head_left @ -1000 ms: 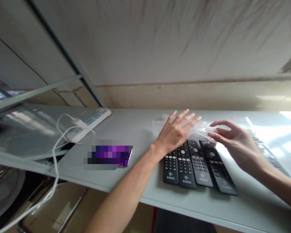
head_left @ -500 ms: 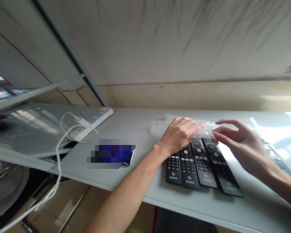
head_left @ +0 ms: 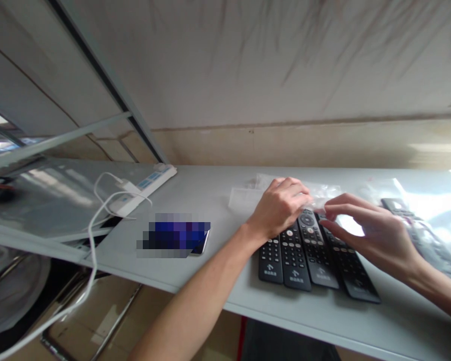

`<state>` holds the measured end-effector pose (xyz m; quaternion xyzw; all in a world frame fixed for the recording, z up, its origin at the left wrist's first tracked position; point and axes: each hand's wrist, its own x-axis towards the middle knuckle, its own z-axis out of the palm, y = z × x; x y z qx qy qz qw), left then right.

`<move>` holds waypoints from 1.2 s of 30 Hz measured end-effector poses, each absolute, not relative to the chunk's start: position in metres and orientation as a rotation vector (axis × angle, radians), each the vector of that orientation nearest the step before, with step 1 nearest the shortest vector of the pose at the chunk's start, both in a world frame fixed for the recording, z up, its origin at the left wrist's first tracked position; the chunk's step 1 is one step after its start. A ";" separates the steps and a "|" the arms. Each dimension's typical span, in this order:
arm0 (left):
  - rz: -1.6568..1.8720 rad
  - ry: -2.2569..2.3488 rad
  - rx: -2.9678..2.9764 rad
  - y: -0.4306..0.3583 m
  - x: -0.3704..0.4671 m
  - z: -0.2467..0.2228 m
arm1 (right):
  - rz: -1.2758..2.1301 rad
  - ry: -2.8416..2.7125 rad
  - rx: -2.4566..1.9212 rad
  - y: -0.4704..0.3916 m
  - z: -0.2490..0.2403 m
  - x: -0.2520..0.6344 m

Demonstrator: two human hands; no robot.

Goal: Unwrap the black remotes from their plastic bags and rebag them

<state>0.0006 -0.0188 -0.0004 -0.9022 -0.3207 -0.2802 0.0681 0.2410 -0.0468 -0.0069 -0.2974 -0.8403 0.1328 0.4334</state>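
Note:
Several dark remote controls [head_left: 296, 260] lie side by side on the grey table, their tops toward the wall. My left hand [head_left: 283, 205] rests over the upper ends of the left ones, fingers curled down on a crumpled clear plastic bag [head_left: 325, 191]; the fingertips are partly hidden. My right hand [head_left: 372, 223] hovers at the top of the rightmost remote in the row [head_left: 355, 273], thumb and fingers apart with a gap between them. Whether it touches that remote, I cannot tell.
Another remote in clear plastic [head_left: 432, 240] lies right of my right forearm. A phone with a blurred screen [head_left: 200, 248] lies to the left. Behind it stand a white power strip [head_left: 160, 178] and a white cable [head_left: 92, 250]. The wall [head_left: 285, 143] bounds the table's back.
My right hand has come away from the plastic and moved down toward the rightmost remote in the row. My left fingers have curled in more. The wrapped remote at right shows more.

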 end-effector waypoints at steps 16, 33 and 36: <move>-0.685 -1.078 -2.635 -0.015 -0.002 -0.004 | -0.137 -1.946 -0.855 -0.052 0.001 0.244; -0.602 -0.961 -2.865 -0.015 0.000 -0.003 | 0.153 -2.246 -0.526 -0.048 -0.006 0.240; -0.616 -0.924 -2.880 -0.015 0.000 -0.002 | 0.177 -2.254 -0.519 -0.049 -0.007 0.241</move>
